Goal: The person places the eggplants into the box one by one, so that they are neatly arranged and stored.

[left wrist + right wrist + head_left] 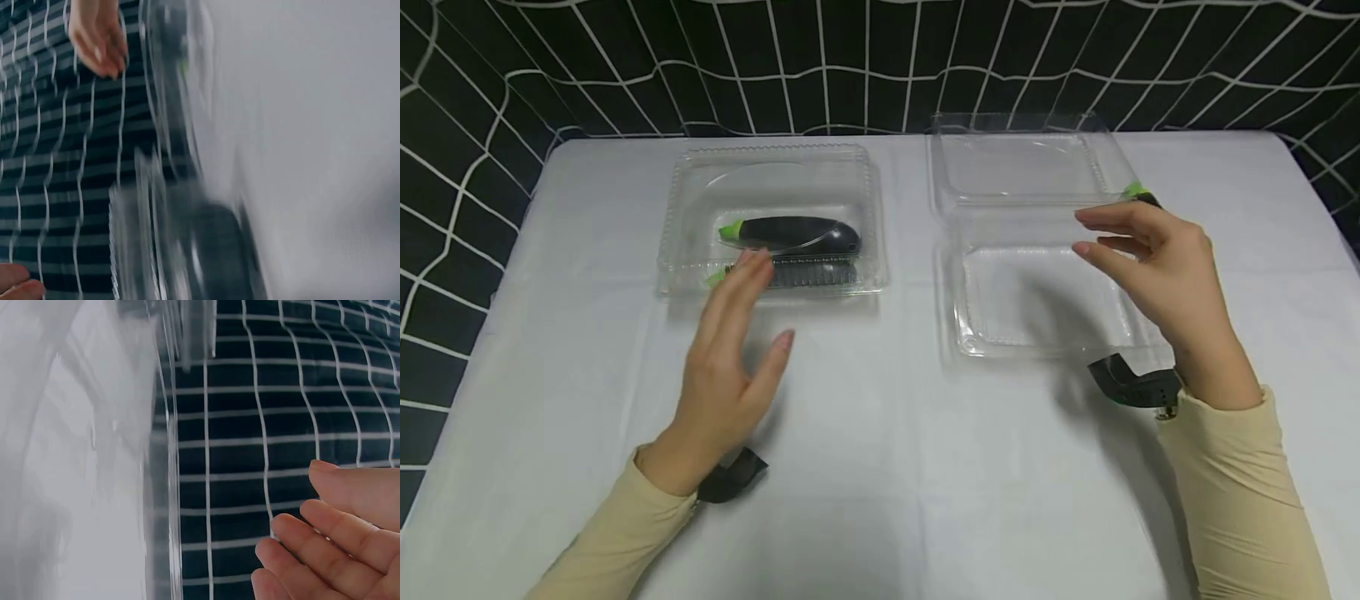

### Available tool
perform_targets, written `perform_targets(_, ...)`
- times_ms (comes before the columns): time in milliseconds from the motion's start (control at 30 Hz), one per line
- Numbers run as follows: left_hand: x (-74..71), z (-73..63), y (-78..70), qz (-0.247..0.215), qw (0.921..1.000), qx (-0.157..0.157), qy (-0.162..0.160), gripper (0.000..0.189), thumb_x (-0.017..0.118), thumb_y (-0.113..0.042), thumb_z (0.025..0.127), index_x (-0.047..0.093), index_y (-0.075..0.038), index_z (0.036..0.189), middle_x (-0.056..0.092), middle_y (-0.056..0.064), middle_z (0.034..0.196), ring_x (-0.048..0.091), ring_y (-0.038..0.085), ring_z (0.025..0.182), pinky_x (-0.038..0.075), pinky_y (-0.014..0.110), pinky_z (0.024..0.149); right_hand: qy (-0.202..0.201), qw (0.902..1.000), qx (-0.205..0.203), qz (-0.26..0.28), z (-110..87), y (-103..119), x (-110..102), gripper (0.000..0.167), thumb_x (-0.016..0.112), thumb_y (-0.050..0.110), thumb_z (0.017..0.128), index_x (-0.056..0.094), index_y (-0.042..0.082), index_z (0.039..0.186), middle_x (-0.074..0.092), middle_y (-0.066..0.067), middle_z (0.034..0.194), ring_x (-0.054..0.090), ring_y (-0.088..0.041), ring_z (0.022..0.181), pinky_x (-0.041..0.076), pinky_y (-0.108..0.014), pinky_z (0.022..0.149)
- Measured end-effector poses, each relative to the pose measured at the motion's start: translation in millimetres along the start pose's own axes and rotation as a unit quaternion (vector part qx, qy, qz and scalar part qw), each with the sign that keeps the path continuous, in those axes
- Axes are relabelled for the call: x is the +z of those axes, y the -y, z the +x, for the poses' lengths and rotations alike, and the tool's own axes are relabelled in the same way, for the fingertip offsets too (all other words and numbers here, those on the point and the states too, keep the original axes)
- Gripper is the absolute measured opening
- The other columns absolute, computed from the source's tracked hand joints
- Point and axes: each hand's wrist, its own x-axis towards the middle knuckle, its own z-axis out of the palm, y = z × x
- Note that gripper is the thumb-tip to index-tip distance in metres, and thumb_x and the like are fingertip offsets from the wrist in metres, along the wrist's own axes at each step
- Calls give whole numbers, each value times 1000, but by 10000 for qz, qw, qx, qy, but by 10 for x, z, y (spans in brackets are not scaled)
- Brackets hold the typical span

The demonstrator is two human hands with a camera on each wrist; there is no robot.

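Observation:
My left hand (722,367) is raised with its fingers extended and thumb apart, near the front edge of a closed clear plastic clamshell box (700,175). Inside that box lie two dark eggplants with green stem ends; the rear eggplant (797,233) shows best, and the front one is partly behind my fingertips. My right hand (1165,267) hovers over the right side of an open clear clamshell box (970,275), fingers bent loosely with a gap to the thumb and nothing between them. In the right wrist view the fingers of this hand (337,544) are relaxed.
Past my right hand a green stem end (1135,190) and a bit of dark body show; the rest is hidden. The open box's lid (1015,167) leans back at the far edge of the white table (850,417). White netting over dark cloth hangs behind.

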Motion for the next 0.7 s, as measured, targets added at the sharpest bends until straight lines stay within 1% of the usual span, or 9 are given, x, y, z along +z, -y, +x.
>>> perform_targets(67,118,21,-68,39,9990,267,365,55,44,-28,99,40,15,133,39,28,139,30,39,135,23,47,112,-95,9999,129,-16,-5,-50,-82,32,70,6,84,66,4,115,64,18,100,60,4,90,45,-7,77)
perform_targets(167,284,60,-144,84,9950,519,846,57,44,-27,98,35,16,136,34,30,142,24,39,137,21,49,112,-238,9992,326,-16,-16,-121,-183,32,70,8,84,67,6,115,63,20,99,60,5,85,45,-6,74)
perform_targets(267,441,102,-204,96,9904,531,1276,59,48,-22,95,32,15,138,31,28,145,21,37,139,19,46,113,-360,9984,434,-42,-22,-190,-257,31,69,8,85,67,6,115,63,19,98,59,5,87,44,-5,74)
perform_targets(367,598,139,-264,296,9834,435,1738,63,53,-20,93,29,14,140,26,27,149,15,35,141,15,42,115,-473,9976,504,-103,-25,-275,-333,30,68,7,86,66,4,116,62,18,98,58,5,91,44,-5,76)
perform_targets(467,757,178,-317,619,9714,323,2271,65,53,-23,95,25,12,142,20,26,151,9,33,143,10,38,116,-577,9963,613,-169,-32,-381,-427,30,67,9,87,66,3,116,61,20,97,57,5,92,43,-5,76)
perform_targets(600,961,242,-353,1009,9499,90,2956,65,47,-27,99,21,10,145,13,23,154,4,30,143,7,36,116,-747,9941,756,-231,-45,-546,-551,29,66,12,88,66,3,116,61,23,93,56,6,90,42,-4,75)
perform_targets(700,1110,309,-360,1252,9339,-110,3348,63,42,-27,100,18,9,146,8,21,155,1,28,144,6,36,116,-895,9906,965,-374,-69,-687,-635,30,64,14,90,66,3,117,59,25,91,54,6,90,40,-7,76)
